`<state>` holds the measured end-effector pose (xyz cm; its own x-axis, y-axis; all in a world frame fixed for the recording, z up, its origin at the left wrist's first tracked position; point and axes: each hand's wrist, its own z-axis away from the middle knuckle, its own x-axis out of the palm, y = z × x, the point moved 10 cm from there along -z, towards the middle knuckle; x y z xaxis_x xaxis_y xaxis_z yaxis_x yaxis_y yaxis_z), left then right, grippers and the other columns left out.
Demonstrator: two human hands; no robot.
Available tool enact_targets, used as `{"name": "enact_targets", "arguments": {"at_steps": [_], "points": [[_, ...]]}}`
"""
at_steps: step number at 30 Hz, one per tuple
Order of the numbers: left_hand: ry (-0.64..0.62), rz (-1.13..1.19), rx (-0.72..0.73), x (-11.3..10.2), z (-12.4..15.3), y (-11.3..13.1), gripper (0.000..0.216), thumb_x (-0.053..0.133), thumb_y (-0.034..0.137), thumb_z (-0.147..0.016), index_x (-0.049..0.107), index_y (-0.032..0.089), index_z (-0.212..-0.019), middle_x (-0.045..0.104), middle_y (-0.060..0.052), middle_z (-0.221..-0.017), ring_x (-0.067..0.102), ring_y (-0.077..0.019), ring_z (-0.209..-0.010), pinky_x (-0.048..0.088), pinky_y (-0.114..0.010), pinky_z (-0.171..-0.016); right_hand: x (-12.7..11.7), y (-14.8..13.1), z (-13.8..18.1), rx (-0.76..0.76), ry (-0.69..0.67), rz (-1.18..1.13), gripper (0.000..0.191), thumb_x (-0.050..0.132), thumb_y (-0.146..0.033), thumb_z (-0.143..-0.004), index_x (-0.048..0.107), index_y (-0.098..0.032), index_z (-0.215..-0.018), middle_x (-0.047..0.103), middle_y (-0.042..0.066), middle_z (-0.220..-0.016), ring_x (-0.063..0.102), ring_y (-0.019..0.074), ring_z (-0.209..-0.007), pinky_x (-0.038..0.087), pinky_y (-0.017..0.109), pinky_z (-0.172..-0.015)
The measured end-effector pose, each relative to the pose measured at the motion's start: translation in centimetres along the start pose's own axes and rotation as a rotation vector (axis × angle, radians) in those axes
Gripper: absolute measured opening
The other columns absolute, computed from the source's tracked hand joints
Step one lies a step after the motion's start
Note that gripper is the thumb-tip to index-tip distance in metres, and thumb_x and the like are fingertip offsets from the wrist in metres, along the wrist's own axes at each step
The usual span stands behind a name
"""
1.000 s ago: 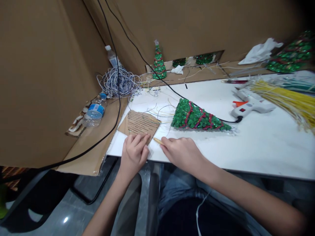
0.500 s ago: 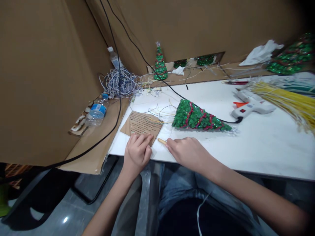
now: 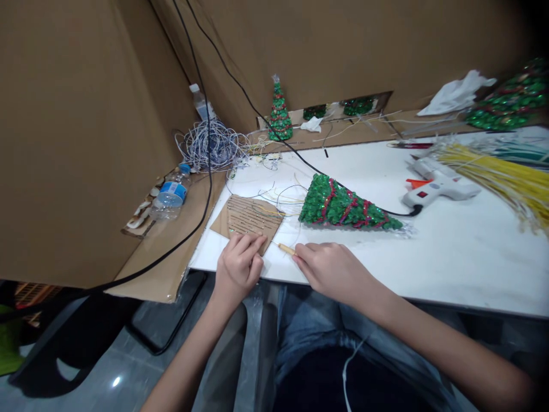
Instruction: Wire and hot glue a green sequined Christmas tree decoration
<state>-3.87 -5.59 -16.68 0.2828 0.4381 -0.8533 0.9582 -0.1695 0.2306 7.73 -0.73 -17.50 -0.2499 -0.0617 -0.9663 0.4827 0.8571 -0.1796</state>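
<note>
My left hand (image 3: 239,263) is closed, its fingers curled and pressing on the near edge of a piece of cardboard (image 3: 253,214) marked with rows of dark slits or lines. Between the fingers of my right hand (image 3: 330,263) is a slim yellowish handle (image 3: 286,249) with a thin tip, pointing left at the cardboard's near right corner. Whether the tip touches the cardboard I cannot tell. Just beyond my right hand, a green tinsel Christmas tree (image 3: 343,206) with a red garland lies on its side. Thin wires run between its base and the cardboard.
A white glue gun (image 3: 444,186) lies at the right, near a bundle of yellow strands (image 3: 493,171). Behind stand a small decorated tree (image 3: 280,114) and a tangle of wire (image 3: 210,146). A plastic bottle (image 3: 171,193) lies left. A black cable (image 3: 209,171) hangs across the view.
My right hand has drawn slightly to the right with the handle, so more of the thin tip shows. My left hand and the cardboard have hardly moved.
</note>
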Motion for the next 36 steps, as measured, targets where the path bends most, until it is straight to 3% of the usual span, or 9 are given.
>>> {"name": "enact_targets", "arguments": {"at_steps": [14, 23, 29, 33, 36], "points": [[0.005, -0.009, 0.004, -0.1, -0.1, 0.3, 0.036, 0.043, 0.009, -0.085, 0.063, 0.009, -0.115, 0.065, -0.012, -0.109, 0.052, -0.0244, -0.096, 0.047, -0.042, -0.089, -0.6, 2.4, 3.0, 0.001, -0.035, -0.076, 0.025, 0.036, -0.026, -0.096, 0.055, -0.018, -0.081, 0.063, 0.004, -0.072, 0.06, 0.0174, -0.064, 0.029, 0.029, -0.058], [-0.019, -0.057, -0.014, -0.2, 0.2, 0.7, 0.034, 0.05, 0.015, -0.086, 0.061, 0.011, -0.118, 0.065, -0.012, -0.117, 0.056, -0.0255, -0.103, 0.044, -0.047, -0.098, -1.5, 2.9, 3.5, 0.009, 0.044, -0.227, 0.028, 0.032, -0.029, -0.098, 0.053, -0.018, -0.084, 0.058, 0.0, -0.069, 0.055, 0.013, -0.061, 0.033, 0.026, -0.059], [-0.004, -0.066, -0.051, -0.6, -0.2, -0.2, 0.032, 0.052, 0.018, -0.087, 0.058, 0.014, -0.119, 0.065, -0.011, -0.12, 0.058, -0.0256, -0.108, 0.038, -0.052, -0.103, -3.1, 4.9, 4.4, 0.117, 0.134, -0.738, 0.031, 0.039, -0.036, -0.097, 0.057, -0.017, -0.081, 0.046, -0.004, -0.062, 0.043, 0.0085, -0.055, 0.031, 0.023, -0.054], [0.09, -0.044, -0.034, -2.3, -1.3, -0.1, 0.029, 0.057, 0.015, -0.084, 0.062, 0.015, -0.113, 0.065, -0.012, -0.116, 0.06, -0.0259, -0.106, 0.041, -0.051, -0.099, -3.1, 6.5, 5.2, 0.243, 0.017, -0.969, 0.041, 0.038, -0.046, -0.096, 0.062, -0.017, -0.082, 0.032, -0.006, -0.055, 0.03, 0.009, -0.05, 0.023, 0.024, -0.048], [0.189, 0.131, 0.008, -4.6, -3.2, 1.6, 0.029, 0.064, 0.013, -0.08, 0.064, 0.015, -0.109, 0.066, -0.012, -0.11, 0.061, -0.0232, -0.103, 0.046, -0.042, -0.094, -4.0, 7.5, 5.8, 0.255, -0.044, -1.039, 0.044, 0.037, -0.049, -0.096, 0.064, -0.017, -0.081, 0.029, -0.006, -0.056, 0.028, 0.009, -0.051, 0.021, 0.025, -0.048]]}}
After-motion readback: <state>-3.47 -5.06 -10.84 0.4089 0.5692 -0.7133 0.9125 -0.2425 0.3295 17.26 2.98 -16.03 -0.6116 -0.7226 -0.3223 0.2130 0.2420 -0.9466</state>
